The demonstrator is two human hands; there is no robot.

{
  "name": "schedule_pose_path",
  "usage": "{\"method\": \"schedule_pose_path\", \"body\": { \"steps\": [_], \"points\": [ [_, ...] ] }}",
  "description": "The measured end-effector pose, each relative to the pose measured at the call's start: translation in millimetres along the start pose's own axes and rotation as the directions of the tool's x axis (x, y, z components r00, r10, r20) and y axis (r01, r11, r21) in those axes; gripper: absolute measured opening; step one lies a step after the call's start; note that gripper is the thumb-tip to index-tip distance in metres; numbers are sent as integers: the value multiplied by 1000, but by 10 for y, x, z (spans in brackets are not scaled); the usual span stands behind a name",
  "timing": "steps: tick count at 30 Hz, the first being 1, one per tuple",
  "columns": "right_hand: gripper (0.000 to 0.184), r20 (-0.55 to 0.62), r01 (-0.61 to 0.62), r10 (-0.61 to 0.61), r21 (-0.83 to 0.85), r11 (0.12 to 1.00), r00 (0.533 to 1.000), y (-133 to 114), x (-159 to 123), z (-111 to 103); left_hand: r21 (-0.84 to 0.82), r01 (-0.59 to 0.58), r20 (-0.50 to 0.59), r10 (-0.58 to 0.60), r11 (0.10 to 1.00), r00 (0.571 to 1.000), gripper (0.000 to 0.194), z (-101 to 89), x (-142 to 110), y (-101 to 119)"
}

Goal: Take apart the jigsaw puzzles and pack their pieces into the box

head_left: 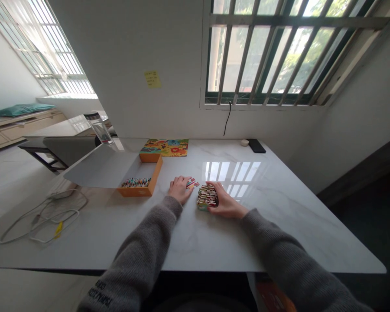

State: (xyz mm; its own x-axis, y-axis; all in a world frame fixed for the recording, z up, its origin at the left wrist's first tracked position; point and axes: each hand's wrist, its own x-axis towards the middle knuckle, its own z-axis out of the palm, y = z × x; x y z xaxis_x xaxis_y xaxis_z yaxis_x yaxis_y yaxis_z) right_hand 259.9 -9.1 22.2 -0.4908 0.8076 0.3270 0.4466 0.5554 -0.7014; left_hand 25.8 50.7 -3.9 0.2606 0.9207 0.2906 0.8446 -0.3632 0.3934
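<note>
My right hand [225,203] is closed around a thick row of puzzle pieces [207,196], which stand on edge, packed side by side on the table. My left hand [179,189] is just to the left, with its fingers and thumb on a few flat puzzle pieces [192,183] in red, white and blue. How many pieces lie under those fingers is partly hidden. Left of both hands is an orange box [156,175] with more puzzle pieces [136,182] lined up on edge at its near end.
A colourful animal picture sheet [175,147] lies behind the box. White cables [56,212] coil at the left. A glass bottle [99,128] stands at the far left edge. A black phone [256,146] and a small white object [244,142] lie at the back right.
</note>
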Motion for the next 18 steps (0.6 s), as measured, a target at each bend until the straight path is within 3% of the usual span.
{"method": "schedule_pose_path", "body": {
  "steps": [3,6,10,15,18],
  "points": [
    [89,-6,-14,14,-16,1000,1000,21,-7,-11,-93,34,-3,-34,995,999,48,12,1,23],
    [89,-37,-69,67,-55,996,997,85,-14,-72,-294,18,-49,-34,955,998,49,3,-4,20],
    [88,-110,-136,125,-102,985,986,253,-22,-208,-539,-29,-45,6,842,999,30,-31,-14,24],
    [90,-149,-158,139,-122,980,979,393,-15,-289,-704,-142,-96,105,696,990,22,-94,-116,199],
    [92,-133,-147,134,-90,985,982,353,-5,-260,-706,-250,-112,244,663,963,23,-113,-234,406]
  ]
}}
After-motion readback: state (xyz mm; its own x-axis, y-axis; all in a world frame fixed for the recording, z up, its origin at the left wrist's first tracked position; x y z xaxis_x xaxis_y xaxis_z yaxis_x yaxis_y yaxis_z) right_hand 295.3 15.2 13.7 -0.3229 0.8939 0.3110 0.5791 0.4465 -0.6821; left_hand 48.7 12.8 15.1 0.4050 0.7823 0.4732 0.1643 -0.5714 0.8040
